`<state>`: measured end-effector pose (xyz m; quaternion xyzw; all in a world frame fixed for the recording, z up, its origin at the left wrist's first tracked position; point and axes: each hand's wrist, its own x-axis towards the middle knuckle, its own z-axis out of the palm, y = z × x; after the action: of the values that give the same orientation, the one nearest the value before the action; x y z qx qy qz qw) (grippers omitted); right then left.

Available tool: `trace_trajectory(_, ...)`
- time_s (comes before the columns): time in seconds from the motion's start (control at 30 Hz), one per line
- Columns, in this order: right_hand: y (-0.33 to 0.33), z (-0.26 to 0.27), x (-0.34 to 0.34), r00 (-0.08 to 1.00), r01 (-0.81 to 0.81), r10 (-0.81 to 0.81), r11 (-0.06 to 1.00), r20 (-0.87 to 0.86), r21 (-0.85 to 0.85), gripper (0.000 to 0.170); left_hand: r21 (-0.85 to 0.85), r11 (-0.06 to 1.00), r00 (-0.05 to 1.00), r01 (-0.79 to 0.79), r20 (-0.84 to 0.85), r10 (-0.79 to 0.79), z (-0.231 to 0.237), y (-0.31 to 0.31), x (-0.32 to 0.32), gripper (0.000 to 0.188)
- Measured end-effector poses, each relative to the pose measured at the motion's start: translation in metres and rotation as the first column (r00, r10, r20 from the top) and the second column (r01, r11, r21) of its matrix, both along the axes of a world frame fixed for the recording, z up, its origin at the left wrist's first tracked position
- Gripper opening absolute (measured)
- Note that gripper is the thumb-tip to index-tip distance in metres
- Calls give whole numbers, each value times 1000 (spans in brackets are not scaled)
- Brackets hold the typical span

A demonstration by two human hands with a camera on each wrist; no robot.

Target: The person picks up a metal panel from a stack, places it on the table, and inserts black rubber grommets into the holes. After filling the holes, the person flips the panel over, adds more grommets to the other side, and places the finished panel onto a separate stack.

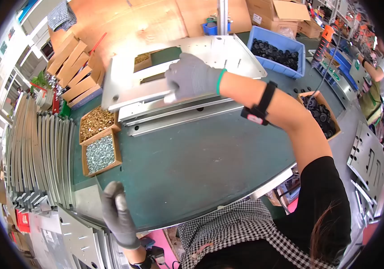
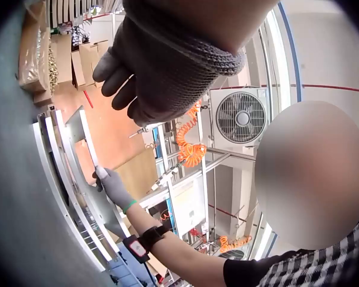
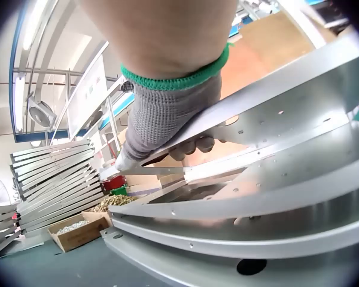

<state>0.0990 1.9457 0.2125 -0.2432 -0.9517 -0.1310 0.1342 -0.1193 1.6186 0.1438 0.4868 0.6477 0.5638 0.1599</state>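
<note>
The gloved right hand [image 1: 194,77] grips the edge of the top metal panel [image 1: 129,93], its fingers curled around the rim as the right wrist view shows [image 3: 167,128]. That panel has a rectangular cutout and lies tilted over other metal panels [image 1: 178,117] stacked beneath it. The gloved left hand [image 1: 121,215] is off to the lower left, held in the air near the table's edge, with relaxed fingers and nothing visibly held. In the left wrist view the left hand [image 2: 161,72] hangs away from the panels.
Boxes of gold screws [image 1: 97,124] and silver screws [image 1: 100,154] stand left. A blue bin [image 1: 277,71] and a carton [image 1: 333,117] of black parts stand right. Racked metal panels [image 1: 44,152] line the far left; more panels [image 1: 80,237] stand lower left. Another person [image 1: 373,67] is far right.
</note>
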Motion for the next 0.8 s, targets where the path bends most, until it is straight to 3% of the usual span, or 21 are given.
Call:
trace_trajectory(0.03,-23,2,10,999,-31,32,994,-6,106,60,36,998,989,48,139,-53,-3,1,-6,57)
trace_trajectory(0.07,-50,6,20,997,-54,51,996,50,69,59,33,996,958,82,272,-88,-12,2,-16,74)
trace_trajectory(0.1,-78,3,28,992,-69,66,997,104,24,59,44,985,878,169,446,-171,-17,4,-26,78)
trace_trajectory(0.17,-130,-20,45,972,-224,227,973,60,-60,60,97,939,607,329,740,-289,-26,14,-33,86)
trace_trajectory(0.2,-156,-27,52,948,-270,288,953,134,-138,59,104,912,505,397,805,-312,-14,19,-20,90)
trace_trajectory(0.23,-181,-34,57,915,-309,352,926,196,-219,59,107,904,469,415,826,-313,-21,19,-18,82)
trace_trajectory(0.3,-213,-75,61,899,-254,354,901,257,-350,59,-144,934,768,327,616,-174,-30,18,-4,74)
trace_trajectory(0.33,-215,-88,68,920,-279,360,879,154,-386,59,-54,930,659,365,721,-216,-35,17,10,58)
trace_trajectory(0.4,-219,-103,83,933,-344,355,828,-62,-443,59,-110,866,582,488,780,-229,-56,10,-6,55)
trace_trajectory(0.43,-215,-95,96,932,-359,290,819,-218,-447,60,-137,830,542,541,811,-220,-57,8,-5,53)
trace_trajectory(0.5,-201,-86,130,924,-219,65,898,-377,-382,49,-154,886,567,437,812,-138,-63,6,4,48)
trace_trajectory(0.57,-178,-75,177,933,109,-239,900,-268,-421,33,-165,901,567,401,817,-103,-61,3,3,48)
trace_trajectory(0.6,-161,-87,205,889,277,-402,855,-222,-439,34,-180,924,581,338,812,-54,-49,4,13,46)
trace_trajectory(0.63,-147,-93,223,788,539,-613,726,-48,-427,39,-196,914,557,354,830,-38,-49,8,12,45)
trace_trajectory(0.7,-130,-99,254,514,767,-851,401,107,-501,42,-226,898,505,378,863,4,-56,14,1,44)
trace_trajectory(0.77,-119,-136,286,530,762,-848,464,22,-451,29,-206,915,623,347,779,-61,-63,21,1,43)
trace_trajectory(0.8,-116,-136,296,548,729,-836,479,-2,-489,29,-209,916,609,341,792,-46,-66,23,-1,43)
